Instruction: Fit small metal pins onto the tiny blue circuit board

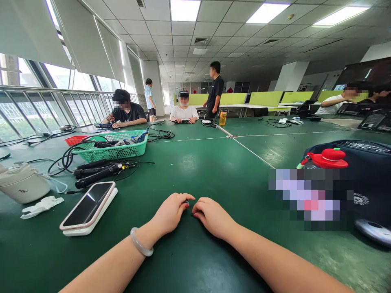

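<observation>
My left hand (171, 211) rests on the green tabletop (186, 175), with a pale bangle (141, 242) around the wrist. Its thumb and forefinger are pinched near a tiny dark, shiny bit that is too small to name. Close beside it, my right hand (214, 215) lies with its fingers curled in and pressed together. A small dark spot shows at those fingertips, and I cannot make out what it is. The two hands' fingertips are a narrow gap apart. Left of my hands, a phone (88, 203) lies on top of a white flat box or device (105, 211).
A green basket (111, 152) with cables stands behind black tool-like handles (97, 173). A white pot-shaped appliance (23, 183) and crumpled tissue (42, 206) lie far left. A dark bag (366, 175) and a red-capped bottle (331, 158) are at right. People sit and stand across the table.
</observation>
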The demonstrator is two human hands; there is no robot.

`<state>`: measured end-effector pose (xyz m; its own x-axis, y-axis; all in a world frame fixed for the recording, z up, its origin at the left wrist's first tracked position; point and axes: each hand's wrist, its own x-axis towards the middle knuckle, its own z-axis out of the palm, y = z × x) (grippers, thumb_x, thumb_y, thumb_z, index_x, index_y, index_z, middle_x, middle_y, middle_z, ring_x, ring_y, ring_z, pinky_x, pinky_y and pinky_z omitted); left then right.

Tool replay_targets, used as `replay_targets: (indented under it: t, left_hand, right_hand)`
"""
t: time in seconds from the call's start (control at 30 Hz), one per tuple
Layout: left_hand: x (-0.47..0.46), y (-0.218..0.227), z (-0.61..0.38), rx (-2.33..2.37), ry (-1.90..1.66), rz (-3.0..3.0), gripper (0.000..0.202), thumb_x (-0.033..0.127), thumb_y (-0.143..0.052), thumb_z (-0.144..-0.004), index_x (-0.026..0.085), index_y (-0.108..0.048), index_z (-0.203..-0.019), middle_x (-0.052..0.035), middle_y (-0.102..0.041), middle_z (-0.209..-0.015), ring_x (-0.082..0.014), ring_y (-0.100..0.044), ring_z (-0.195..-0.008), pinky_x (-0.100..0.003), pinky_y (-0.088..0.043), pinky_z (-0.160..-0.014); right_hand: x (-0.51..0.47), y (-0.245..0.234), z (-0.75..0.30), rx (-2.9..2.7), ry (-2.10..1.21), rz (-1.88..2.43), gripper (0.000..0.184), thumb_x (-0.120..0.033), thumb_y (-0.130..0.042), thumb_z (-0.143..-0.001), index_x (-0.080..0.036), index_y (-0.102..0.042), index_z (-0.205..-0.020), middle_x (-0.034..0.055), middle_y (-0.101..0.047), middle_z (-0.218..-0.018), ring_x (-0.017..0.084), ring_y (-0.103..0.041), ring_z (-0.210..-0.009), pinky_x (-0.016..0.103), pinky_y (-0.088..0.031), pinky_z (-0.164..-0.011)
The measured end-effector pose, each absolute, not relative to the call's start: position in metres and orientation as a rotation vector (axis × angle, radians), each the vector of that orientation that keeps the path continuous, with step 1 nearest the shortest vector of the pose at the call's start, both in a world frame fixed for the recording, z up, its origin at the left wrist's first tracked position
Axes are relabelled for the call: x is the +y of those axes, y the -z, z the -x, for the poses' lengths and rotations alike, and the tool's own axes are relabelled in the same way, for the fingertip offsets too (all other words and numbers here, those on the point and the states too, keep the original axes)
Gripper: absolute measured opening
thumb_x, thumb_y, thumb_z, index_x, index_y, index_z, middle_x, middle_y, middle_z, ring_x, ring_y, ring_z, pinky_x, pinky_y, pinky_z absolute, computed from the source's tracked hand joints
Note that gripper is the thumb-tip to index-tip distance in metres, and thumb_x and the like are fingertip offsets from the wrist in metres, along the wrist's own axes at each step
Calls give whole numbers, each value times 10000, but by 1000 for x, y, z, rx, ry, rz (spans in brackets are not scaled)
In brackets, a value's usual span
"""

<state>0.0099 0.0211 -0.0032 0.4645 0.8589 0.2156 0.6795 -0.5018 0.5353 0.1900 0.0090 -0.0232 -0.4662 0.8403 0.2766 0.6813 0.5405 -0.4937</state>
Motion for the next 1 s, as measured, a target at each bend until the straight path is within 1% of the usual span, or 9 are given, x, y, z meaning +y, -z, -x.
replay_targets:
  t: [0.13, 0.23, 0.37, 0.53, 0.7, 0.83, 1.0]
  left_hand:
    - [23, 6, -9, 1310, -649, -2323, 360, 133, -368, -854, 236, -584, -1123, -43, -645, -1041, -178, -568, -969, -316, -434, -878]
    - [24, 8, -9, 1343, -622, -2311, 346, 169, -384, -864, 248, -582, -1136, -46, -644, -1036, -185, -565, -976, -325, -433, -883]
    - [24, 6, -8, 1368, -576, -2309, 308, 222, -445, -851, 278, -603, -1110, -31, -644, -1023, -194, -569, -969, -329, -432, -880]
    - [22, 1, -8, 1344, -544, -2307, 280, 244, -488, -831, 273, -623, -1074, -24, -652, -1017, -196, -563, -983, -319, -422, -895]
    - [19, 0, -9, 1312, -559, -2285, 265, 282, -502, -828, 272, -626, -1062, -17, -654, -1008, -190, -570, -946, -313, -428, -868]
    - [17, -2, -10, 1273, -553, -2278, 258, 282, -499, -830, 276, -626, -1055, -7, -658, -999, -183, -572, -929, -302, -432, -849]
    - [18, -3, -9, 1263, -549, -2318, 269, 259, -499, -830, 279, -622, -1069, -5, -658, -1019, -184, -563, -956, -305, -424, -872]
  right_hand:
    - [10, 26, -189, -2299, -426, 1224, 127, -105, -553, -809, -187, -648, -788, 26, -615, -815, 161, -564, -833, 278, -451, -776]
    - [11, 27, -188, -2290, -428, 1233, 124, -93, -553, -804, -181, -636, -780, 24, -607, -815, 155, -558, -824, 271, -446, -772]
    - [12, 29, -187, -2274, -440, 1229, 127, -81, -548, -803, -179, -623, -772, 21, -604, -818, 148, -554, -813, 263, -445, -764]
    - [11, 31, -187, -2272, -441, 1198, 136, -78, -543, -806, -185, -621, -775, 16, -598, -812, 143, -553, -815, 258, -442, -766]
    - [10, 28, -189, -2274, -421, 1212, 118, -103, -558, -808, -184, -632, -767, 22, -608, -826, 151, -553, -832, 267, -439, -768]
    - [9, 25, -189, -2286, -413, 1223, 116, -112, -562, -808, -187, -643, -770, 20, -637, -812, 155, -554, -830, 273, -434, -768]
    - [10, 22, -189, -2287, -404, 1276, 134, -125, -550, -815, -200, -650, -770, 12, -659, -783, 162, -558, -799, 280, -426, -746]
